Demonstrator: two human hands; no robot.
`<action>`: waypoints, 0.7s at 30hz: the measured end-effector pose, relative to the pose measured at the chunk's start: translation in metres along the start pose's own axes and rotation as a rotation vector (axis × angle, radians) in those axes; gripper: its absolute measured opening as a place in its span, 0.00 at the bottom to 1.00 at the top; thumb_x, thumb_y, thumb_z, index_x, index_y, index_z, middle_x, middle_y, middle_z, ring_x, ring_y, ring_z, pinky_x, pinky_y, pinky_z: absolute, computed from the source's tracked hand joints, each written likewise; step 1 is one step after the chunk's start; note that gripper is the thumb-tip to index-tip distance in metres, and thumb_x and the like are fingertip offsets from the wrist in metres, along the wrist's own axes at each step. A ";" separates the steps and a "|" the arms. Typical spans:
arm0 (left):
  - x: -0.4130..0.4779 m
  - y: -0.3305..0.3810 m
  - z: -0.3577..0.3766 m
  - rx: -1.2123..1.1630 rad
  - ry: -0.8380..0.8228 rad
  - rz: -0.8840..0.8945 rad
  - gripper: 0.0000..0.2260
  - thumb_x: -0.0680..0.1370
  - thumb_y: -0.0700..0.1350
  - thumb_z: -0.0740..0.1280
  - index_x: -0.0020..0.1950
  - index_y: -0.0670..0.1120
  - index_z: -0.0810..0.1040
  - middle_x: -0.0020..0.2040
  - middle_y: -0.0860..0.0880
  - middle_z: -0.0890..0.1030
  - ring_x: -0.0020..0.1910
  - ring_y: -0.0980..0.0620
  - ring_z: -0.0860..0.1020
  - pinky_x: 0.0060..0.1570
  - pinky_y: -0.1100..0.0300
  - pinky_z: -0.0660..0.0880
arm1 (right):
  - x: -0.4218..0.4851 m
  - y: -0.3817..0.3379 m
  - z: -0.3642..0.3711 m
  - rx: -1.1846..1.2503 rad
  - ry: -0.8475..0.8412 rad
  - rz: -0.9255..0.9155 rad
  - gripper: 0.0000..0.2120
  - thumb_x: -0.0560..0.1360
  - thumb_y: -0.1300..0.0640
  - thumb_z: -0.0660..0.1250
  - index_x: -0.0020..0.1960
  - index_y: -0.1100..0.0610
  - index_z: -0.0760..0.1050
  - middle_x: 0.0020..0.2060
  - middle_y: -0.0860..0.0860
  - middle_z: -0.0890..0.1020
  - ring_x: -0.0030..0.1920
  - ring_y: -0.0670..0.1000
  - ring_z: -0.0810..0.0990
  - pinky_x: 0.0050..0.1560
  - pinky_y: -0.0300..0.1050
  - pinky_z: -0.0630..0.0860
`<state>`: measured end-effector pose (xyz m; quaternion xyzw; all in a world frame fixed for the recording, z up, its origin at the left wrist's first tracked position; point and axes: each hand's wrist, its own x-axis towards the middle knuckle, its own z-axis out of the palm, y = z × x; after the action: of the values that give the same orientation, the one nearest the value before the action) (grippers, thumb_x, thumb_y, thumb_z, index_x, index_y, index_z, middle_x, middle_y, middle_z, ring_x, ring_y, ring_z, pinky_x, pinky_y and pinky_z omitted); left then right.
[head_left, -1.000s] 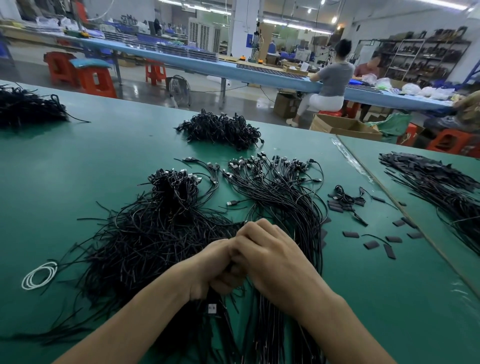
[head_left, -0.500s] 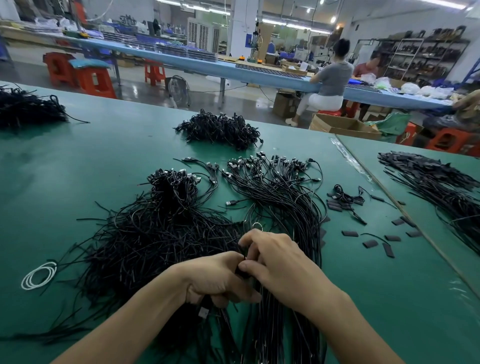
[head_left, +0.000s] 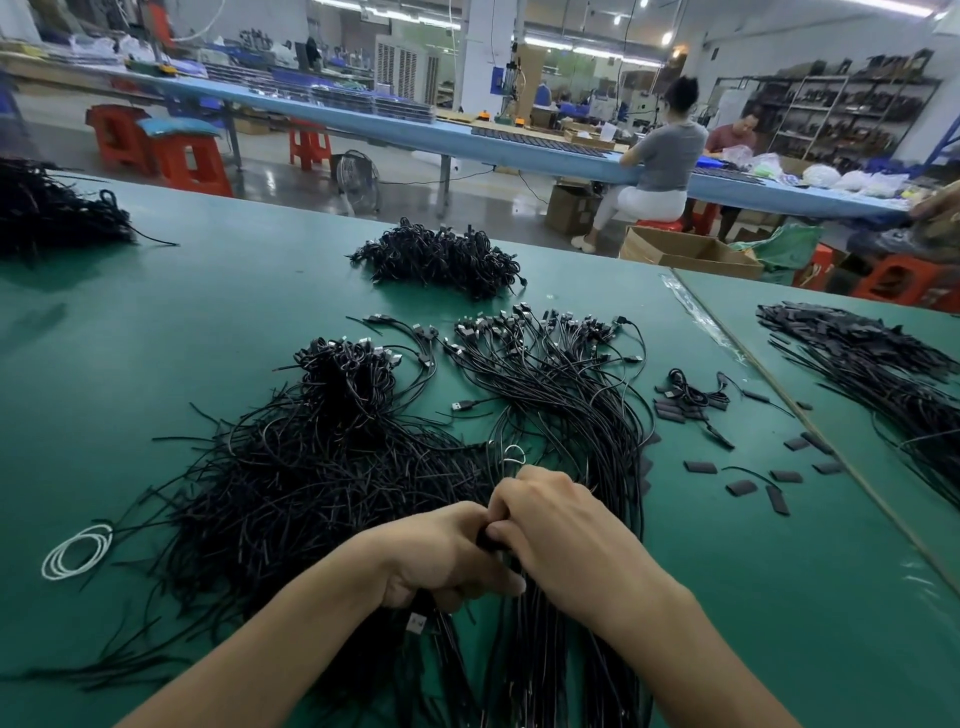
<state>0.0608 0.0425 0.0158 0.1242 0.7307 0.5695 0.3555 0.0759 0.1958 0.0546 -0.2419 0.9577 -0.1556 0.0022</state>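
Both hands meet low in the middle of the green table (head_left: 156, 332). My left hand (head_left: 441, 558) grips a black cable whose plug end (head_left: 417, 621) hangs below the fist. My right hand (head_left: 561, 535) has its fingers curled against the left, pinching a small black piece (head_left: 488, 540) on that cable. Under them runs a fanned bundle of black USB cables (head_left: 561, 395). A tangled heap of black cables (head_left: 311, 467) lies to the left. What the fingertips hold is mostly hidden.
Short black sleeve pieces (head_left: 743, 486) lie scattered to the right. A coiled bundle (head_left: 441, 257) sits further back, another cable pile (head_left: 47, 213) at far left, and more (head_left: 883, 374) on the adjoining table. A white wire ring (head_left: 78, 551) lies left. People sit at a blue bench behind.
My hands have slid slightly away from me along the cable bundle and lowered; the left fist has turned, showing the plug hanging beneath it. The piles have not moved.
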 end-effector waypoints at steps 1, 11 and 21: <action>0.001 0.000 0.000 -0.019 0.016 0.008 0.10 0.76 0.34 0.68 0.39 0.46 0.72 0.31 0.50 0.69 0.25 0.57 0.65 0.23 0.65 0.61 | 0.000 0.000 0.001 -0.009 0.020 -0.010 0.06 0.82 0.51 0.62 0.52 0.52 0.76 0.50 0.48 0.74 0.50 0.50 0.76 0.50 0.45 0.75; 0.011 0.006 0.009 -0.417 0.253 0.228 0.12 0.77 0.31 0.58 0.51 0.42 0.78 0.33 0.51 0.72 0.27 0.57 0.67 0.24 0.65 0.64 | 0.004 0.005 0.012 0.179 0.289 0.130 0.06 0.82 0.55 0.61 0.48 0.52 0.76 0.46 0.43 0.75 0.47 0.44 0.75 0.48 0.39 0.73; 0.012 0.001 0.002 -0.087 0.576 0.486 0.16 0.75 0.54 0.72 0.62 0.55 0.76 0.53 0.46 0.80 0.53 0.52 0.80 0.56 0.59 0.79 | 0.005 0.013 0.002 1.035 0.345 0.262 0.07 0.81 0.60 0.66 0.44 0.58 0.79 0.33 0.45 0.80 0.35 0.41 0.76 0.40 0.35 0.76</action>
<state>0.0536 0.0517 0.0125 0.1136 0.7251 0.6791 -0.0050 0.0656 0.2041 0.0490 -0.0594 0.7651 -0.6410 -0.0169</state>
